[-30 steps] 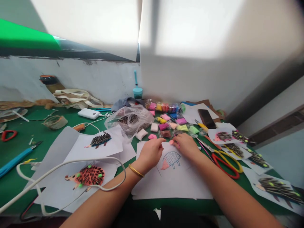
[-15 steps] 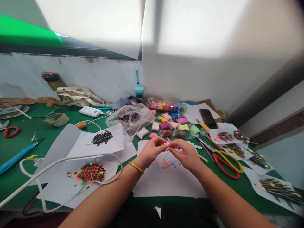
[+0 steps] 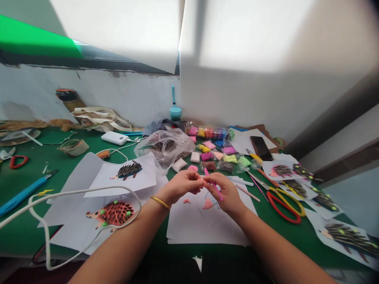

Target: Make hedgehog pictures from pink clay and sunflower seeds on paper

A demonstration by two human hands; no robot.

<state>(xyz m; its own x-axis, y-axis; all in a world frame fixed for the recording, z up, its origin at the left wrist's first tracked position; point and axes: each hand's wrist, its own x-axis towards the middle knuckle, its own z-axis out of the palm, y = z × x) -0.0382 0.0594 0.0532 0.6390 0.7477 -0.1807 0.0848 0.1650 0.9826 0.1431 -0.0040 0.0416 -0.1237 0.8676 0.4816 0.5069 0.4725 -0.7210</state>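
Note:
My two hands meet above a white sheet with a drawn hedgehog whose face is filled with pink clay. My right hand is closed around a thin pink modelling tool. My left hand, with a gold bangle on its wrist, pinches a small bit of pink clay at the tool's tip. A tiny pink clay crumb lies on the sheet below my left hand.
Finished seed hedgehogs lie on papers at left and right. Red and yellow scissors, bags of coloured clay, a plastic bag of seeds, a phone, a power bank and a white cable crowd the green table.
My hands rose off the sheet. The right hand now holds the pink tool up against the clay in my left fingers. A pink crumb has appeared on the paper.

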